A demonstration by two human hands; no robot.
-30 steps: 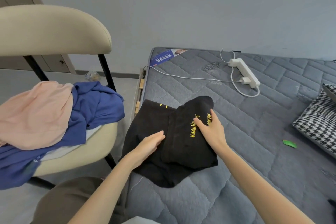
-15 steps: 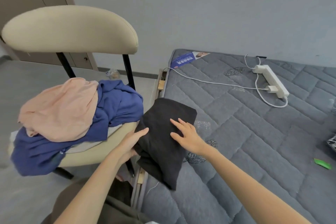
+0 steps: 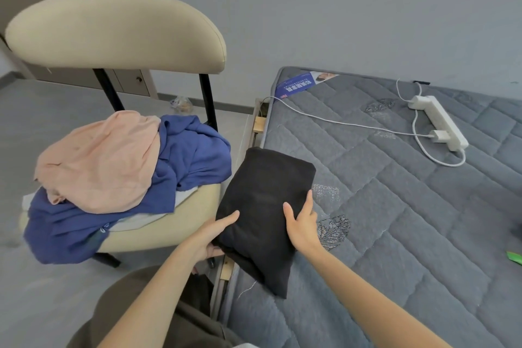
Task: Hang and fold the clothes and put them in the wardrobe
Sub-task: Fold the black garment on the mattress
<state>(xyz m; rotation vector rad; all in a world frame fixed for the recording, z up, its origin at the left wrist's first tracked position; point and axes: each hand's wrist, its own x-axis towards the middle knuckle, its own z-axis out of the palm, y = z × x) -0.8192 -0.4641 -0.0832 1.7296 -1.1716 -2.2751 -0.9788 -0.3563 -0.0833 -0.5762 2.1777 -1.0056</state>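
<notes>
At near-left edge of grey quilted mattress (image 3: 395,220): held folded black fabric garment (image 3: 265,195), L hand (image 3: 210,237) fingers under left side, thumb on top; R hand (image 3: 303,224) fingers clamped round right side.

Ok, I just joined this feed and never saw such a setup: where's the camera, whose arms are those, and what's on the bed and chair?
There is no machine: one wide-angle camera sits on a person's head and looks down at their own bare hands. The left hand and the right hand each grip a side of a folded black garment at the edge of a grey mattress. Farther back on it lies a white power strip. Beside the bed stands a cream chair piled with a pink garment and a blue garment, both unfolded.
</notes>
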